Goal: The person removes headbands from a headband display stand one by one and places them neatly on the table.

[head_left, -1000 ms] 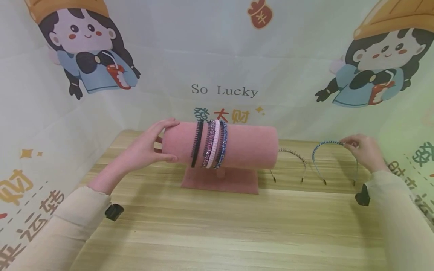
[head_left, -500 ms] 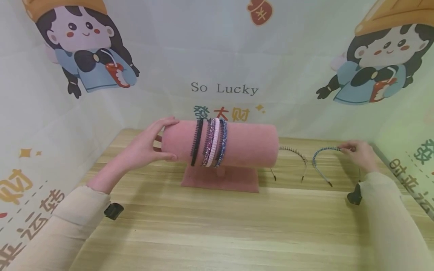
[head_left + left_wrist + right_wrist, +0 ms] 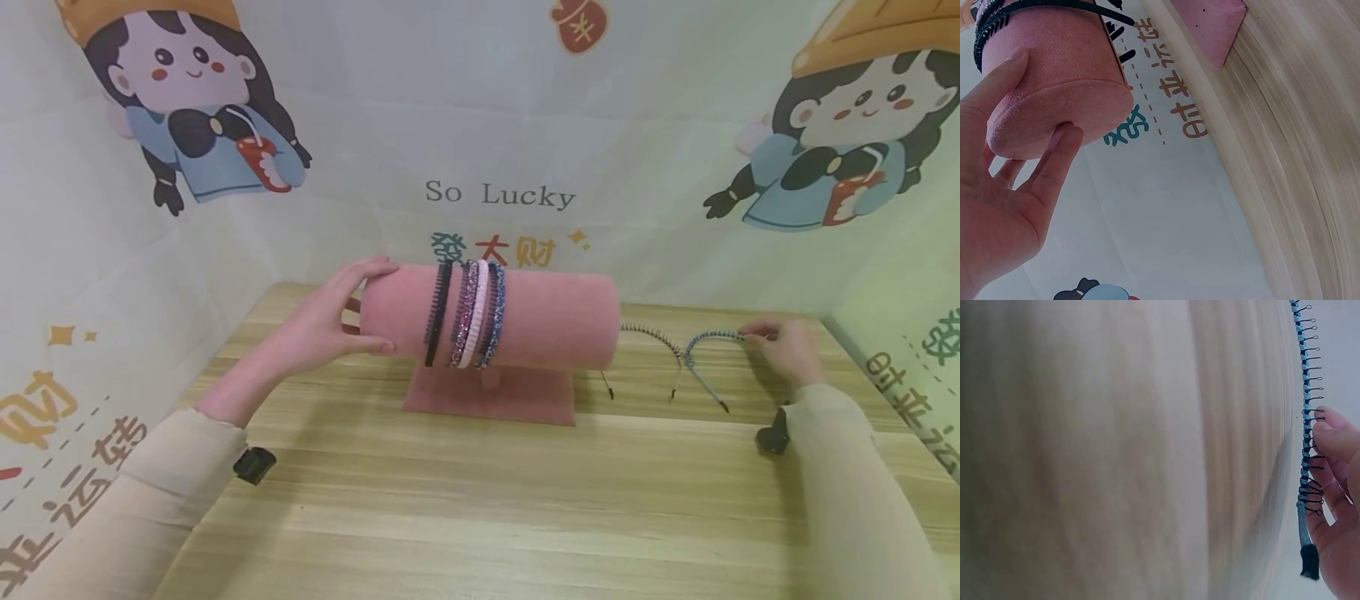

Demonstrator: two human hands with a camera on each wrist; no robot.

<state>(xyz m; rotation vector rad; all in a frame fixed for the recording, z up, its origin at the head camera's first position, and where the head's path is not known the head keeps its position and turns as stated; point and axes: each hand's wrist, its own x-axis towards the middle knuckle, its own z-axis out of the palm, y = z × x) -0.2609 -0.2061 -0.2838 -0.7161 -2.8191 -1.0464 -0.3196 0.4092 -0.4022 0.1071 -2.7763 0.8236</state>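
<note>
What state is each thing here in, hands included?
Pink roll: sideways, gripped at one end.
Pink base: flat on the table.
Black headband: over the roll.
Glittery pink headband: same.
Pale headband: same.
Glittery blue headband: same.
Dark headband: off the roll, partly hidden by it.
Light blue headband: off the roll, pinched.
Left hand: gripping the roll.
Right hand: pinching the light blue headband.

Left arm (image 3: pixel 138 508): stretched long and diagonal from the near left, pale-sleeved, the wrist (image 3: pixel 238 392) bare.
Left grip (image 3: pixel 311 333): and look at that spread, a wide C, thumb (image 3: pixel 369 343) low on the near side, index finger (image 3: pixel 367 271) arched above it, tips pressing in.
Right arm (image 3: pixel 862 492): well apart from its partner, pale-sleeved too, slanting forward and slightly inward from the near right.
Right grip (image 3: pixel 789 347): daintier work here, thumb and index finger in a fine pinch, tips turned inward, the other fingers bent behind.
</note>
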